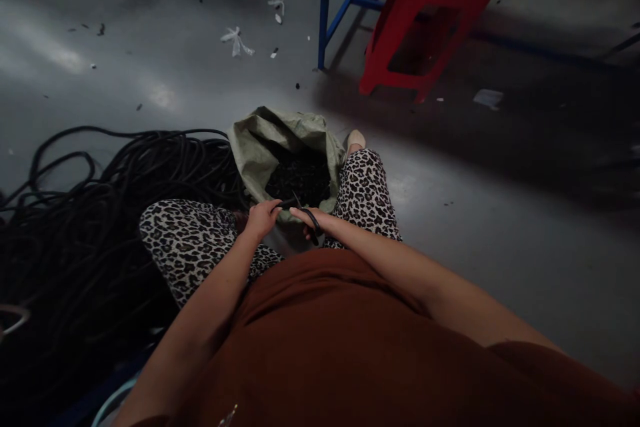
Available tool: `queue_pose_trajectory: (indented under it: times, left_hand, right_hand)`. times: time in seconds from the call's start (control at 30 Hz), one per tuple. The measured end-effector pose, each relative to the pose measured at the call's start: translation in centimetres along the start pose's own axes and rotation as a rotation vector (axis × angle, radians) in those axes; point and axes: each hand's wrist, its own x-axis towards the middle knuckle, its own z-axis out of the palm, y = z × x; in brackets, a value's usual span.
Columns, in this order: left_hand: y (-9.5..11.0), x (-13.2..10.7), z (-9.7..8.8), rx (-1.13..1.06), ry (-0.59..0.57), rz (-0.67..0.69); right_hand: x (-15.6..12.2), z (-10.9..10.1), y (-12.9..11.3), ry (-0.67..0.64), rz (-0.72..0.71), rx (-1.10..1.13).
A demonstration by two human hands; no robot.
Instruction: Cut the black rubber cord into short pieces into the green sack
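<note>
I sit with leopard-print legs spread round an open green woven sack [260,147] that holds small black pieces [300,180]. My left hand [261,218] is closed on a black cable end just over the sack's near rim. My right hand [311,221] is closed on black-handled scissors [313,219], whose blades point toward the left hand and meet the cable between the two hands.
A big tangle of black cable [100,213] lies on the grey floor at my left. A red plastic stool [430,13] and a blue metal frame [325,20] stand ahead. Scraps of white litter [237,41] dot the floor.
</note>
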Motion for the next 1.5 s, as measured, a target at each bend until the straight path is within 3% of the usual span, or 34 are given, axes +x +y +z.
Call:
queue_pose_trajectory:
  times: [0.9,1.17,1.5]
  left_hand:
    - [0.12,0.09,-0.23,-0.008,0.007,0.041]
    - [0.41,0.12,-0.28,0.016,-0.022,0.028]
    - [0.23,0.25,0.15,0.066,-0.036,0.027]
  right_hand:
    - [-0.23,-0.03,-0.15,0.003,-0.005,-0.026]
    - [0.51,0.20,0.49,0.056,-0.001,0.042]
    - [0.24,-0.10,0.30,0.114,-0.038,-0.076]
